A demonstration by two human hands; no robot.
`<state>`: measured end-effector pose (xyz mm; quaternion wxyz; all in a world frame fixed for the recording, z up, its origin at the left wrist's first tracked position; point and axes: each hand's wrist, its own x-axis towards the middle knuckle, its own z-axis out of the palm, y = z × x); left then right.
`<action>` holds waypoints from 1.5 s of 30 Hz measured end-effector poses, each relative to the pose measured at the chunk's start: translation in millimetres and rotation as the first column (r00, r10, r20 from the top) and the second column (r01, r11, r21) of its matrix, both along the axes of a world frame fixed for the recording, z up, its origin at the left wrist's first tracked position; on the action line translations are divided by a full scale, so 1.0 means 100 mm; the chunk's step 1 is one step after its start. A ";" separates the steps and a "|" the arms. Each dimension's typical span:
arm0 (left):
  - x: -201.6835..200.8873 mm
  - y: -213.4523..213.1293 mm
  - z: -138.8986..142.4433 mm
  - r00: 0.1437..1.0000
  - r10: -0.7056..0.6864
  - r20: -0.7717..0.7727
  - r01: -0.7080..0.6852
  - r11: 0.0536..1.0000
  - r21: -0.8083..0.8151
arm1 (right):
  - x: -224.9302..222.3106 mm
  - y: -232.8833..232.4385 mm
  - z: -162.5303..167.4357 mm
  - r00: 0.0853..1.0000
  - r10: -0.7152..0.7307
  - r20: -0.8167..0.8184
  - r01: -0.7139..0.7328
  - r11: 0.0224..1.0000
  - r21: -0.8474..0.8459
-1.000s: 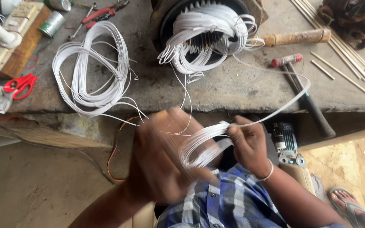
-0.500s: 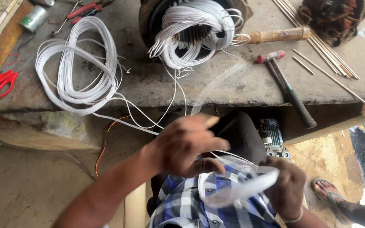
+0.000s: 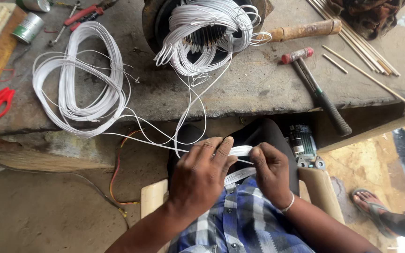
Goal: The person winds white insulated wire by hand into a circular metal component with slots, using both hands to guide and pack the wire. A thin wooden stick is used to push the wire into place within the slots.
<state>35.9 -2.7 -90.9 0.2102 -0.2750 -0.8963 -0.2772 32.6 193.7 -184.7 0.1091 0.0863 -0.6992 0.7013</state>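
Fingers of left hand [image 3: 202,175] and right hand [image 3: 270,173] pinch white wire [image 3: 240,151]; hammer [image 3: 316,89] at two o'clock.

The person wears a checked shirt [image 3: 240,220] in blue, white and dark navy, seen at the bottom centre of the frame. Both forearms are bare, with no sleeves reaching them. The left hand [image 3: 202,180] carries no ring or band. On the wrist of the right hand [image 3: 270,173] sits a thin, pale, silver-toned bangle [image 3: 288,204]. Dark trousers [image 3: 258,133] show just above the hands, at mid-frame.
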 end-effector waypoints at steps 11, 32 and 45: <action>-0.06 -0.07 -0.10 0.999 -0.021 -0.029 0.025 0.985 0.169 | 0.01 0.09 0.00 0.979 0.176 0.102 -0.162 0.978 -0.133; -0.16 -0.09 -0.25 0.978 0.125 -0.166 -0.109 0.989 0.102 | -0.17 0.27 0.26 0.897 0.410 -0.167 -0.406 0.912 0.061; -0.25 -0.49 -1.20 0.973 0.209 0.100 -0.215 0.975 0.049 | -0.09 0.13 0.26 0.902 0.432 0.012 -0.422 0.886 -0.194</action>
